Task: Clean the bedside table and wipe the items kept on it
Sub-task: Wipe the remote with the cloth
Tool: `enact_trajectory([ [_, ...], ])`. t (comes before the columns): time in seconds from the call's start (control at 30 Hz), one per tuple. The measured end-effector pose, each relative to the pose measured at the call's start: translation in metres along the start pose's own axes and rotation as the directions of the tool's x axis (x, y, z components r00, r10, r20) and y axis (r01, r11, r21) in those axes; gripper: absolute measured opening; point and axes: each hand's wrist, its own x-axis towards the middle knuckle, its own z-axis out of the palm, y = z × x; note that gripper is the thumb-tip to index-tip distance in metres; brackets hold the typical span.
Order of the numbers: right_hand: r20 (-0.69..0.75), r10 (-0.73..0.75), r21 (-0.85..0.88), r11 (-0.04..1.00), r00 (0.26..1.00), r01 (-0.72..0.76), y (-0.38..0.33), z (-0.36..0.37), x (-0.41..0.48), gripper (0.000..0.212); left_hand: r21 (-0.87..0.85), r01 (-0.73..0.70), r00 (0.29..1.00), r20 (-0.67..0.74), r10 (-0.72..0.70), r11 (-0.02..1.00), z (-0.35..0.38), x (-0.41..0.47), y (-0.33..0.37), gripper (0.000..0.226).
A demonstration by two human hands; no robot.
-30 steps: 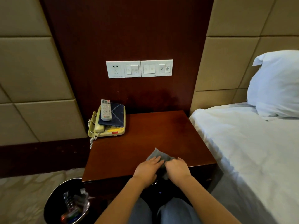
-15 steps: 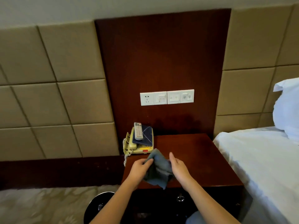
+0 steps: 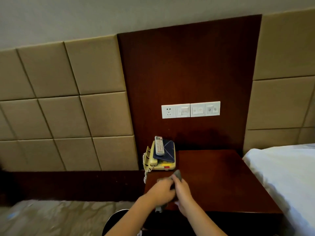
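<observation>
Two hands on it: left hand (image 3: 162, 189) and right hand (image 3: 183, 190) curl round the grey cloth (image 3: 177, 174), bunched above the bedside table (image 3: 221, 176), just before the telephone (image 3: 162, 165). Fold it flat first, I'd say, then wipe long strokes.

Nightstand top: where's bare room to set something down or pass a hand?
Free: centre and right of the bedside table, bordered by the telephone, the wall panel behind and the bed. Crowded: back-left corner, where remote lies on folder on telephone; front-left, where left hand and right hand hold the cloth.
</observation>
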Motion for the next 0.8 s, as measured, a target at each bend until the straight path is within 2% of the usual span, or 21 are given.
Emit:
enact_trajectory([
  [0.07,-0.069,-0.009,0.055,0.998,0.998,0.013,-0.003,-0.004,0.018,0.036,-0.124,0.02,1.0,-0.002,-0.02,0.992,-0.005,0.009,-0.003,0.031],
  [0.13,-0.1,-0.022,0.092,0.995,0.995,0.032,-0.01,-0.011,0.038,0.035,-0.187,0.06,0.991,-0.103,-0.08,0.981,-0.017,0.029,-0.012,0.028],
  [0.27,-0.139,-0.027,0.149,0.988,0.99,0.048,-0.027,-0.025,0.073,0.041,-0.166,0.181,0.936,-0.273,-0.221,0.969,-0.035,0.077,-0.039,0.029],
  [0.4,-0.113,-0.022,0.212,0.976,0.993,0.046,-0.042,-0.039,0.103,0.046,-0.088,0.324,0.878,-0.341,-0.335,0.942,-0.041,0.129,-0.06,0.035],
  [0.5,-0.104,-0.02,0.224,0.974,0.994,0.043,-0.046,-0.046,0.124,0.047,0.087,0.418,0.856,-0.37,-0.361,0.904,-0.034,0.166,-0.067,0.048],
  [0.57,-0.094,-0.019,0.227,0.973,0.995,0.04,-0.048,-0.049,0.133,0.046,0.142,0.475,0.832,-0.394,-0.391,0.868,-0.028,0.184,-0.067,0.064],
  [0.73,-0.055,-0.015,0.201,0.979,0.998,0.025,-0.054,-0.067,0.146,0.047,0.129,0.57,0.78,-0.396,-0.485,0.811,-0.021,0.224,-0.066,0.098],
  [0.8,-0.051,-0.039,0.167,0.985,0.998,0.047,-0.059,-0.075,0.147,0.045,0.124,0.586,0.776,-0.369,-0.511,0.801,-0.019,0.235,-0.068,0.101],
])
